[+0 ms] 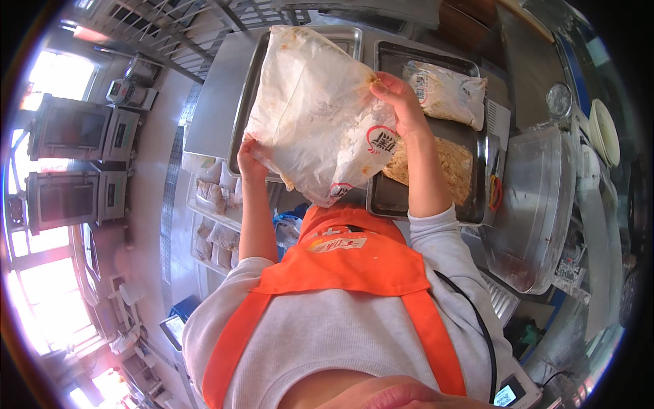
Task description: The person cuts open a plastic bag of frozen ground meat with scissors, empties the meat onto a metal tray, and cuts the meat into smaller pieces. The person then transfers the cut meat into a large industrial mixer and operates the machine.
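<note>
A large, crumpled plastic bag (317, 112), whitish with residue and printed writing, is stretched between my two hands. My left hand (252, 159) grips its lower left edge, and my right hand (401, 99) pinches a corner on the right. The bag hangs above a metal tray (352, 42) and hides most of it. Close to my right forearm, a dark baking tray (375, 202) holds a filled plastic bag (447, 94) at its far end. A slab of light brown crumbly food (449, 166) lies nearer me in that tray, partly behind my forearm.
Orange-handled scissors (494, 191) lie along the dark tray's right side. A clear plastic bin (529, 209) stands farther right. At left, rack shelves (217, 217) hold several filled bags beneath the steel table (219, 97). Metal bars (168, 36) rise beyond the table's far left.
</note>
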Motion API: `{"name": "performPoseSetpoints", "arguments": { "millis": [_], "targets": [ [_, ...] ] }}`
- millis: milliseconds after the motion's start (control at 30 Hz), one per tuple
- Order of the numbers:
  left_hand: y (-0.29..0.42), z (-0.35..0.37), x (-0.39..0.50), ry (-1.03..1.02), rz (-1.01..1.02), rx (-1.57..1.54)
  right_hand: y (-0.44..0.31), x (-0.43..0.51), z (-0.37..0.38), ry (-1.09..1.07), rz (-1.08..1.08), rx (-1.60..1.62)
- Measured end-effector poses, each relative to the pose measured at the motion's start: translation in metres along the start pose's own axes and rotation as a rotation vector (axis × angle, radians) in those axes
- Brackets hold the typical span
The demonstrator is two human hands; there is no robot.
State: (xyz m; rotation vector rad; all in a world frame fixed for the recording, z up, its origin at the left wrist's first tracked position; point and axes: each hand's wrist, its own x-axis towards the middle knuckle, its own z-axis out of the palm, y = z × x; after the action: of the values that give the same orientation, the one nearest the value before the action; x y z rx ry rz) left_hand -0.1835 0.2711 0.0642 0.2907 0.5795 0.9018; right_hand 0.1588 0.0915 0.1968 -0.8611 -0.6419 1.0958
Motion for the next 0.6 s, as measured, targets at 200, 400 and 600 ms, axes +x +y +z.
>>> {"name": "performPoseSetpoints", "arguments": {
  "millis": [200,400,600],
  "targets": [
    [-0.005,0.012,0.015,-0.046,0.010,-0.001,-0.006,-0.018,-0.022,0.131,-0.020,-0.087],
    [-0.019,0.025,0.027,-0.156,-0.189,-0.026,-0.005,-0.033,-0.043,0.173,-0.157,-0.201],
    [-0.051,0.028,0.032,-0.047,-0.211,0.001,0.009,-0.036,-0.088,0.266,-0.251,-0.163]
  ]
}}
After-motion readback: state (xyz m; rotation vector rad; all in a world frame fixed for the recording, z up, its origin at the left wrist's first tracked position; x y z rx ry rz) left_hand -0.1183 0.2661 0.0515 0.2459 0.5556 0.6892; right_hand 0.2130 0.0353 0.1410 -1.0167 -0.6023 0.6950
